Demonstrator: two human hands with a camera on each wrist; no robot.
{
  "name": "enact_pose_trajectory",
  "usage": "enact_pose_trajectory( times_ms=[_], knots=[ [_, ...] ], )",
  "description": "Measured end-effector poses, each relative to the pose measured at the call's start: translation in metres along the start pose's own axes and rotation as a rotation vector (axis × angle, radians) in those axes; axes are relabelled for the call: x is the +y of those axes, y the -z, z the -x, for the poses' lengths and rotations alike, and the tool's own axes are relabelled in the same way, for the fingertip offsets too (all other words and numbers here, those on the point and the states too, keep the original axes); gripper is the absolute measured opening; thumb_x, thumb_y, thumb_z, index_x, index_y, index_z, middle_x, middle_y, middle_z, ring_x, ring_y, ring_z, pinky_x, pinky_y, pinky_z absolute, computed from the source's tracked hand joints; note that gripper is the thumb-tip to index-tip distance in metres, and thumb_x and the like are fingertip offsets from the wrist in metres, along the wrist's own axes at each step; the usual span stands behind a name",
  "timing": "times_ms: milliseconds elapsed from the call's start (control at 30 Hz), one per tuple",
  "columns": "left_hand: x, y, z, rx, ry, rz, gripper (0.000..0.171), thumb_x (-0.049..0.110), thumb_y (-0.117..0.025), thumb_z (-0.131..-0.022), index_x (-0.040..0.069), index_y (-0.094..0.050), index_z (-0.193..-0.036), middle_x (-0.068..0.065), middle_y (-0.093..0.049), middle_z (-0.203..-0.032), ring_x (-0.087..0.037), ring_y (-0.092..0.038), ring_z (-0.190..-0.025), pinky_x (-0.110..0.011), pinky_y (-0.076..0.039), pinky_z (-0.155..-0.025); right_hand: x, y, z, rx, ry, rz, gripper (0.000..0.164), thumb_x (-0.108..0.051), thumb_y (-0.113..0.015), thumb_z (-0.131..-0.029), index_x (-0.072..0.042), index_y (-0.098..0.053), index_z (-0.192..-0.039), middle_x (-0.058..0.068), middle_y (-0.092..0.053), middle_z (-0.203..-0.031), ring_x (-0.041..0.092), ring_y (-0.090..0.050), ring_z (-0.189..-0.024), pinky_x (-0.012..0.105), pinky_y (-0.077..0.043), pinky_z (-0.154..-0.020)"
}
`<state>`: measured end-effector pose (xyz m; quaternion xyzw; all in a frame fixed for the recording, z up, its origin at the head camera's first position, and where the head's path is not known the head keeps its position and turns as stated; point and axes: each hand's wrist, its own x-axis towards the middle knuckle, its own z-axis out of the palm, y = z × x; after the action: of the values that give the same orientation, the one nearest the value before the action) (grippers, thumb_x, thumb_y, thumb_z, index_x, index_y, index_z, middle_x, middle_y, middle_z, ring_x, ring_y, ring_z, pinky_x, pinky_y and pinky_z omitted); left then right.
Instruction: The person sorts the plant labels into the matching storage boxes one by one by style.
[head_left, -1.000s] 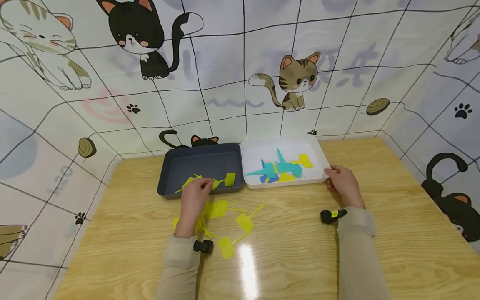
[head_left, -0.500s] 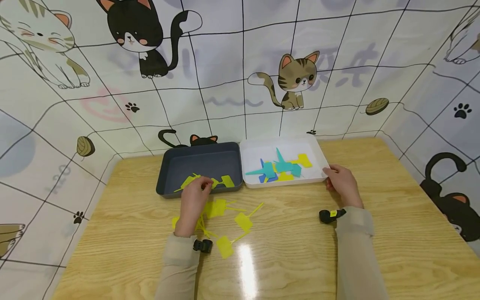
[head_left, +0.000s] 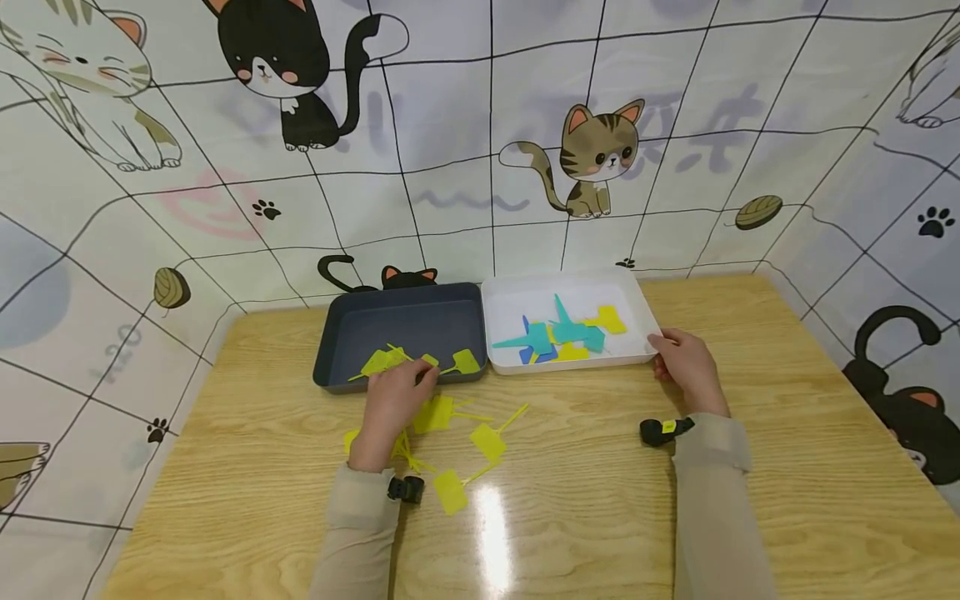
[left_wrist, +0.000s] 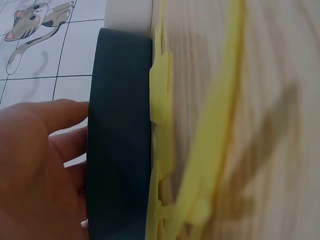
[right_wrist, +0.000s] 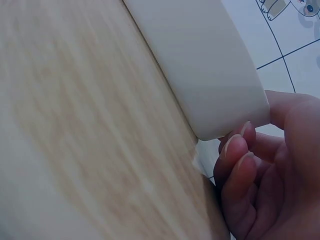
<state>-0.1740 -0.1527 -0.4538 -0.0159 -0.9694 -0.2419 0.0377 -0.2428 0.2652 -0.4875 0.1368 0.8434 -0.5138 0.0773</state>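
Observation:
My left hand (head_left: 393, 404) reaches over the front rim of the dark grey tray (head_left: 408, 312). Inside it, several flat yellow plastic tags (head_left: 465, 361) with thin stems lie around my fingertips. One stem ends near the thumb. In the left wrist view the dark tray's wall (left_wrist: 120, 135) hides the fingertips, so whether they pinch a tag cannot be seen. My right hand (head_left: 686, 367) holds the white tray (head_left: 517, 296) at its front right corner, with the thumb at the rim and the other fingers curled close by (right_wrist: 270, 170).
More yellow tags (head_left: 489, 443) lie loose on the wooden table (head_left: 570, 500), in front of the dark tray and under the left wrist. Teal (head_left: 573, 335), blue and yellow tags are heaped in the white tray. A cat-patterned wall covering (head_left: 450, 125) stands behind both trays.
My left hand has shifted slightly right and lower at the dark tray's rim. The rightmost tag there has shifted and turned a little. My right hand stays at the white tray's corner.

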Motion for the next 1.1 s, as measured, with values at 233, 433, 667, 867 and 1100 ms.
enact_pose_trajectory(
  times_ms=[233,433,667,867,1100],
  knots=[
    [-0.001,0.0,-0.001,-0.043,-0.006,0.01,0.026,0.037,-0.052,-0.089,0.021,-0.067,-0.102,0.004,-0.063,-0.102,-0.019,-0.056,-0.093,-0.043,-0.03,-0.078,-0.001,0.0,0.0,0.0,-0.004,-0.006,0.06,-0.048,-0.045,-0.089,-0.009,-0.039,-0.134,0.011,-0.053,-0.08,0.012,-0.05,-0.055,0.026,-0.047,-0.052],
    [0.001,0.004,-0.001,-0.075,-0.027,-0.006,0.03,0.039,-0.051,-0.089,0.02,-0.067,-0.105,0.0,-0.061,-0.106,-0.021,-0.054,-0.099,-0.046,-0.029,-0.081,-0.003,0.001,0.001,0.004,-0.011,0.001,0.059,-0.047,-0.045,-0.089,-0.009,-0.04,-0.134,0.01,-0.053,-0.079,0.012,-0.05,-0.054,0.025,-0.047,-0.051],
    [0.005,0.01,-0.002,-0.073,-0.08,0.081,0.027,0.035,-0.052,-0.09,0.018,-0.065,-0.106,-0.004,-0.054,-0.114,-0.026,-0.046,-0.108,-0.048,-0.032,-0.088,-0.007,0.0,0.002,0.001,-0.005,-0.018,0.057,-0.044,-0.046,-0.09,-0.007,-0.041,-0.132,0.01,-0.053,-0.077,0.012,-0.05,-0.054,0.026,-0.047,-0.051],
    [0.02,0.024,0.003,-0.013,-0.163,0.149,0.016,0.031,-0.057,-0.087,0.019,-0.065,-0.097,0.0,-0.053,-0.098,-0.02,-0.048,-0.093,-0.034,-0.042,-0.077,-0.007,0.0,-0.001,0.005,-0.002,0.007,0.06,-0.046,-0.046,-0.089,-0.007,-0.038,-0.135,0.008,-0.053,-0.076,0.012,-0.049,-0.054,0.025,-0.047,-0.051],
    [0.041,0.038,0.017,-0.251,-0.112,0.122,0.015,0.03,-0.059,-0.086,0.019,-0.062,-0.096,0.008,-0.055,-0.088,-0.01,-0.052,-0.08,-0.028,-0.044,-0.071,-0.01,0.004,-0.002,-0.006,0.009,0.014,0.06,-0.046,-0.045,-0.089,-0.007,-0.039,-0.134,0.011,-0.053,-0.079,0.012,-0.051,-0.054,0.025,-0.048,-0.052]
  ],
)
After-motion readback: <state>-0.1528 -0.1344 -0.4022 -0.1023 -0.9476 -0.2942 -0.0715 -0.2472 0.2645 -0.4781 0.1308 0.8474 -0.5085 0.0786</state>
